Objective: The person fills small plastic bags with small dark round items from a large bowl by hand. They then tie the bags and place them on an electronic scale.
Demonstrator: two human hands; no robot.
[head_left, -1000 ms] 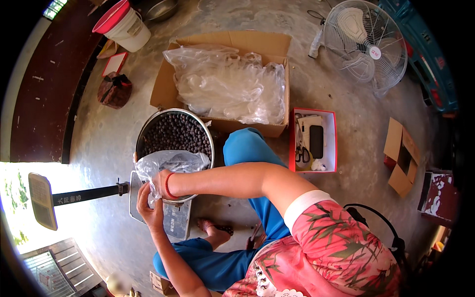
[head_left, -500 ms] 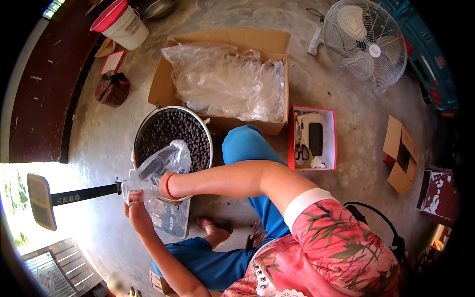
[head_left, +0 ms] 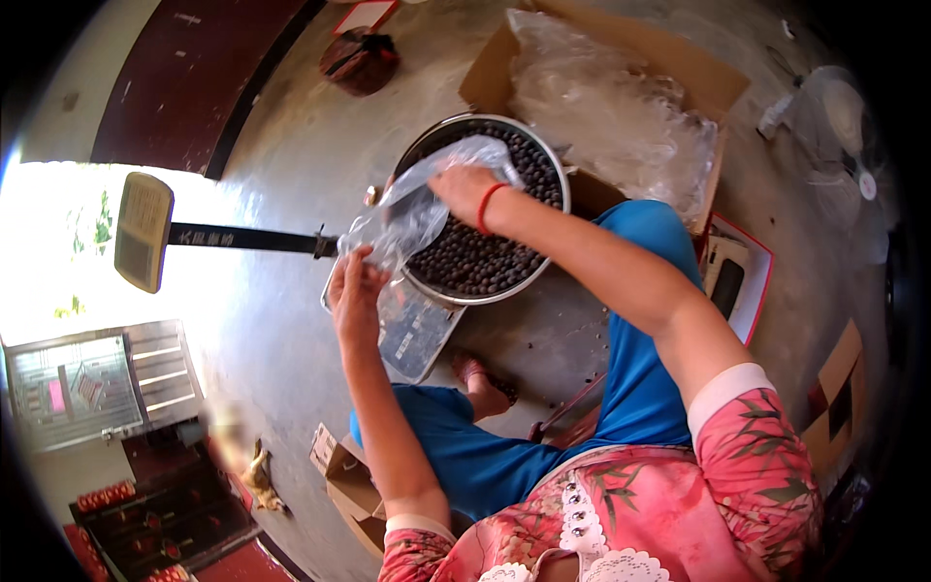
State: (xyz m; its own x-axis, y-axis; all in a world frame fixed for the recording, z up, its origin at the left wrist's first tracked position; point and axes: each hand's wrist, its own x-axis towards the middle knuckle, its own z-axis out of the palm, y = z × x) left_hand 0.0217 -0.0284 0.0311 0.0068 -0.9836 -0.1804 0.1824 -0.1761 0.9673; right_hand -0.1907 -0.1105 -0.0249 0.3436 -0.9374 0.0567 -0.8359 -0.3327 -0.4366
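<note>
Right hand (head_left: 464, 186), closed on the clear bag's (head_left: 412, 209) upper rim over the basin (head_left: 441, 291) of dark fruits (head_left: 475, 262), should probably pull away from the left hand (head_left: 355, 291), pinching the lower rim, keeping the mouth wide.

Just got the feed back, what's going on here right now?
A seated person holds a clear plastic bag over the edge of a metal bowl full of small dark round fruits. The left hand grips the bag's near edge; the right hand, with a red band at the wrist, is at the bag's mouth above the fruits. The bowl sits on a platform scale, and an open cardboard box of plastic bags stands behind it.
</note>
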